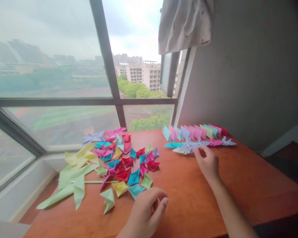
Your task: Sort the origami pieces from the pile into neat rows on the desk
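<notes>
My right hand (207, 162) pinches the tail or wing end of a lavender paper crane (188, 146) at the near side of a row of cranes; its fingertips partly cover the paper. Beside that crane lie a blue paper crane (173, 144), a magenta paper crane (215, 142) and another lavender one (228, 142). Loosely curled and closed, with nothing visible in it, my left hand (147, 213) hovers over the near part of the table. Closest to it are a light blue paper boat (136, 190) and a green folded paper piece (108, 200).
Several folded paper cards (195, 132) stand in a row behind the cranes. Many small paper boats (123, 174) cover the table's left half, alongside a green pinwheel (73, 183) and a yellow pinwheel (81, 157). Windows border the wooden table (183, 195); a curtain (185, 24) hangs above.
</notes>
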Demonstrator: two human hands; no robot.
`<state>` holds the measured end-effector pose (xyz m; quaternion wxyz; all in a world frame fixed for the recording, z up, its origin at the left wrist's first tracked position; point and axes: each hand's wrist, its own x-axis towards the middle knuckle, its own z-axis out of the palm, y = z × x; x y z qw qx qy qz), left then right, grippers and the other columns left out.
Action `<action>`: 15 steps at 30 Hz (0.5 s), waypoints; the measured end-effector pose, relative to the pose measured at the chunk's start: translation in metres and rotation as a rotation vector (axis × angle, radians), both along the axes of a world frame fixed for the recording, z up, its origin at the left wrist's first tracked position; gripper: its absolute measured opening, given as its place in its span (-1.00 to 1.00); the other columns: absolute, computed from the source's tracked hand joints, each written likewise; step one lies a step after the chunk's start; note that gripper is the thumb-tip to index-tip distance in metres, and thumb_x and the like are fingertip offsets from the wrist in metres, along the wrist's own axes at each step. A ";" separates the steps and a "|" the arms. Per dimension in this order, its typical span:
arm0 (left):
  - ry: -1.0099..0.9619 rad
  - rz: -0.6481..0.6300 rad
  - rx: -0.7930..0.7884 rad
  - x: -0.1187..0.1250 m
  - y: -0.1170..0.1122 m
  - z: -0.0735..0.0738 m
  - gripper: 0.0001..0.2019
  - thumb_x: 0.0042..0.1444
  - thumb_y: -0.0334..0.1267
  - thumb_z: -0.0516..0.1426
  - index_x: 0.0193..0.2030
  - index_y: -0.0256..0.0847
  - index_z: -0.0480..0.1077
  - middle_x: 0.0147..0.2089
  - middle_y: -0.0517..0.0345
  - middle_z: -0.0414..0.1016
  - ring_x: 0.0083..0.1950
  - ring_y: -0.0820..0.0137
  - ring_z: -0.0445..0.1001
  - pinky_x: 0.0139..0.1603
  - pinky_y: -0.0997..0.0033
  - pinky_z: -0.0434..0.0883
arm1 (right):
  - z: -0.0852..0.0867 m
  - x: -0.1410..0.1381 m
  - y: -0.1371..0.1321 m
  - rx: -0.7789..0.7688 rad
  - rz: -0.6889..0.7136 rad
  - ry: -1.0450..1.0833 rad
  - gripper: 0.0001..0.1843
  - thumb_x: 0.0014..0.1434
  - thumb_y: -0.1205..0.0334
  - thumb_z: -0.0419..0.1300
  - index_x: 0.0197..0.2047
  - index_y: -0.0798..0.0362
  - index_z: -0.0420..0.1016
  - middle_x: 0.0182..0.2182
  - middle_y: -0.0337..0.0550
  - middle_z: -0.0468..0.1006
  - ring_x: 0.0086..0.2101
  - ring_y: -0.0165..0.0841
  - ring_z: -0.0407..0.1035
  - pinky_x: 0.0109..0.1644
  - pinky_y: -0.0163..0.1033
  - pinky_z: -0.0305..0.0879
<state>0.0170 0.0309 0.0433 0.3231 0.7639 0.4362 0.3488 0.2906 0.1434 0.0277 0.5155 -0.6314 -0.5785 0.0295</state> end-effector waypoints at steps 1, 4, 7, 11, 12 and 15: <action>0.017 -0.028 0.011 -0.002 -0.004 -0.004 -0.77 0.29 -0.20 0.03 -0.32 -0.18 0.44 -0.48 0.15 0.41 -0.47 0.43 0.31 -0.43 0.50 0.20 | -0.003 0.015 0.000 0.009 -0.069 -0.104 -0.64 0.19 -0.07 0.10 -0.45 0.03 0.39 -0.47 -0.12 0.50 -0.43 -0.30 0.34 -0.29 -0.24 0.19; 0.060 -0.041 0.024 -0.007 -0.011 -0.017 -0.76 0.29 -0.21 0.01 -0.33 -0.17 0.44 -0.48 0.13 0.43 -0.47 0.41 0.35 -0.42 0.50 0.23 | -0.014 0.054 -0.003 -0.047 -0.191 -0.348 -0.67 0.20 0.00 0.06 -0.44 0.04 0.42 -0.43 -0.08 0.52 -0.43 -0.31 0.32 -0.36 -0.25 0.09; 0.100 -0.077 0.030 -0.009 -0.012 -0.028 -0.76 0.27 -0.25 -0.01 -0.37 -0.18 0.41 -0.48 0.11 0.44 -0.44 0.40 0.38 -0.40 0.50 0.25 | -0.028 0.075 -0.006 -0.163 -0.253 -0.478 -0.75 0.19 0.08 0.08 -0.39 0.03 0.47 -0.39 -0.10 0.54 -0.45 -0.35 0.28 -0.41 -0.26 -0.03; 0.109 -0.078 0.028 -0.008 -0.012 -0.030 -0.79 0.27 -0.29 0.00 -0.34 -0.17 0.40 -0.44 0.10 0.48 -0.40 0.38 0.42 -0.37 0.51 0.28 | -0.041 0.077 0.004 -0.246 -0.242 -0.513 -0.79 0.18 0.15 0.10 -0.39 0.04 0.47 -0.40 -0.14 0.52 -0.45 -0.38 0.25 -0.41 -0.28 -0.05; 0.102 -0.066 0.027 -0.007 -0.012 -0.029 -0.80 0.27 -0.29 0.00 -0.34 -0.17 0.40 -0.44 0.10 0.48 -0.40 0.38 0.43 -0.36 0.50 0.28 | -0.043 0.075 0.008 -0.250 -0.230 -0.516 -0.77 0.19 0.15 0.09 -0.41 0.05 0.47 -0.41 -0.13 0.51 -0.45 -0.38 0.25 -0.41 -0.28 -0.05; 0.090 -0.041 0.027 -0.008 -0.012 -0.028 -0.80 0.28 -0.30 0.01 -0.33 -0.17 0.41 -0.44 0.10 0.48 -0.40 0.38 0.43 -0.36 0.51 0.29 | -0.043 0.069 0.018 -0.259 -0.204 -0.519 -0.74 0.20 0.16 0.08 -0.45 0.06 0.45 -0.44 -0.12 0.49 -0.44 -0.37 0.24 -0.40 -0.28 -0.06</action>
